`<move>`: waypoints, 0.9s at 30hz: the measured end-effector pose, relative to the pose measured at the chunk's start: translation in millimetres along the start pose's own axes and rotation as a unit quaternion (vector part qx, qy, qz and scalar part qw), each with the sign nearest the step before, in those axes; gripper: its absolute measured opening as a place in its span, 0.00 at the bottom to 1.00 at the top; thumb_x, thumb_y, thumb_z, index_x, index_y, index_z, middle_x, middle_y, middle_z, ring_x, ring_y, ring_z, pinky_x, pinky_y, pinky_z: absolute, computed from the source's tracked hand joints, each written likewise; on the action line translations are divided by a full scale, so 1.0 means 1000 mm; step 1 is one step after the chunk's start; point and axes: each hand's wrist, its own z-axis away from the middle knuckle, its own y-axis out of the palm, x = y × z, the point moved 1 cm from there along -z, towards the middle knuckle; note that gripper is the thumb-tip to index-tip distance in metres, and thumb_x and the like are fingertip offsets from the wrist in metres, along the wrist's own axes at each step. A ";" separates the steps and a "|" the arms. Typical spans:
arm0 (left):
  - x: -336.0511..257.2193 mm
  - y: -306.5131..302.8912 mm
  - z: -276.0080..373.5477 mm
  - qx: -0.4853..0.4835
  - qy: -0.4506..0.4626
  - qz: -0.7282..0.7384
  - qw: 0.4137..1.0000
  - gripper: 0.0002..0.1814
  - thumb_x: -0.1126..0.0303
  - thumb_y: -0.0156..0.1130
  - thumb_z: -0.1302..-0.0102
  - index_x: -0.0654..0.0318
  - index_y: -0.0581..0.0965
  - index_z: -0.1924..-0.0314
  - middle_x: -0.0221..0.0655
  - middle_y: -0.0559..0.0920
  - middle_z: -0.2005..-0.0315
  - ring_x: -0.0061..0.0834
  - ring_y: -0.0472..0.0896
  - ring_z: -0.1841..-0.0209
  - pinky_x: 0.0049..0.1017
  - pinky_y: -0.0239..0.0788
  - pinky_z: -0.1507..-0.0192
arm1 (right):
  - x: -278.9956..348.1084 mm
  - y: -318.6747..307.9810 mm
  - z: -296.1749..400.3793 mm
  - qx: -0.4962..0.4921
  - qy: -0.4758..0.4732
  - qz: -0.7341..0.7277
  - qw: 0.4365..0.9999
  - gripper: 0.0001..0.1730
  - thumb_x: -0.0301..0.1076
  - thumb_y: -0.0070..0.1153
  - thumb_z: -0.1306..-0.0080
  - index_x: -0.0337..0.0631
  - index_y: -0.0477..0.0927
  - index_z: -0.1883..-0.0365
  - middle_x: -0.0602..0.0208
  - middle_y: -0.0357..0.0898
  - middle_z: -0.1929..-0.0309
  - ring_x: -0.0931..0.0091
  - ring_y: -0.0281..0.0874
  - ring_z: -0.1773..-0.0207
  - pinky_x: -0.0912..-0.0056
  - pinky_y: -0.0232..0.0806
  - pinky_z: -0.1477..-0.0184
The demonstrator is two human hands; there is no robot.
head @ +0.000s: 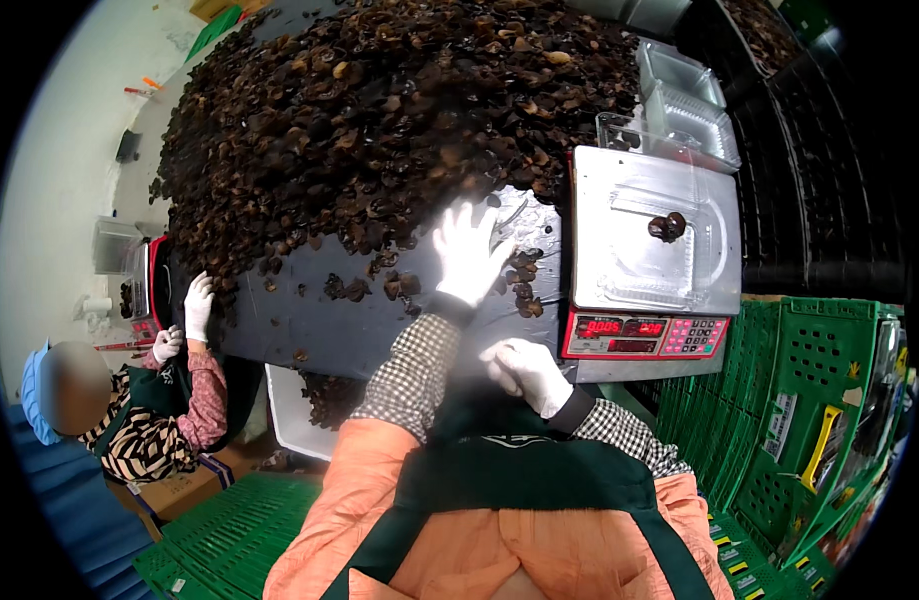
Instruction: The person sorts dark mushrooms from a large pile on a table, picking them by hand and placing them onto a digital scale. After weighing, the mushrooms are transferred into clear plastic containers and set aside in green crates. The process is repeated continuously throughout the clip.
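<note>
A large heap of dark brown wood ear mushrooms (384, 112) covers the dark table. My left hand (467, 251), white-gloved, is spread with fingers apart at the heap's near edge, holding nothing that shows. Beside it on the right lie several loose mushroom pieces (525, 285). Nearer my body, my right hand (523, 371), also gloved, has its fingers curled; whether something is inside cannot be told. To the right stands a digital scale (594, 292) with a red base. On its steel plate sits a clear plastic tray (639, 262) with a few mushroom pieces (666, 226) in it.
Clear plastic containers (688, 120) are behind the scale. Green plastic crates (801, 360) stand at the right, with more (234, 525) at lower left. A white box (287, 420) holding mushrooms is below the table edge. At left, a co-worker (151, 412) reaches to the heap near another scale (157, 277).
</note>
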 end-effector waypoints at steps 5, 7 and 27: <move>-0.036 -0.006 0.032 0.086 0.144 -0.009 0.986 0.44 0.33 0.56 0.37 0.47 0.63 0.26 0.47 0.57 0.26 0.52 0.50 0.23 0.62 0.36 0.27 | 0.044 0.006 0.041 -0.072 -0.194 0.236 0.950 0.16 0.38 0.46 0.24 0.38 0.81 0.63 0.70 0.76 0.74 0.85 0.63 0.80 0.82 0.55 0.78; -0.043 -0.004 0.042 0.104 0.177 -0.032 0.978 0.45 0.33 0.57 0.38 0.49 0.64 0.27 0.46 0.58 0.26 0.53 0.51 0.24 0.63 0.37 0.28 | 0.080 0.007 0.063 -0.154 -0.276 0.297 0.901 0.19 0.40 0.44 0.22 0.37 0.81 0.65 0.71 0.76 0.75 0.85 0.67 0.78 0.81 0.58 0.75; 0.048 -0.008 0.100 -0.152 0.158 -0.018 0.975 0.21 0.72 0.69 0.45 0.54 0.80 0.48 0.32 0.80 0.65 0.35 0.80 0.63 0.31 0.76 0.67 | 0.130 -0.083 0.110 -0.332 -0.361 0.036 0.871 0.13 0.33 0.51 0.24 0.33 0.77 0.48 0.67 0.80 0.66 0.81 0.74 0.73 0.82 0.64 0.73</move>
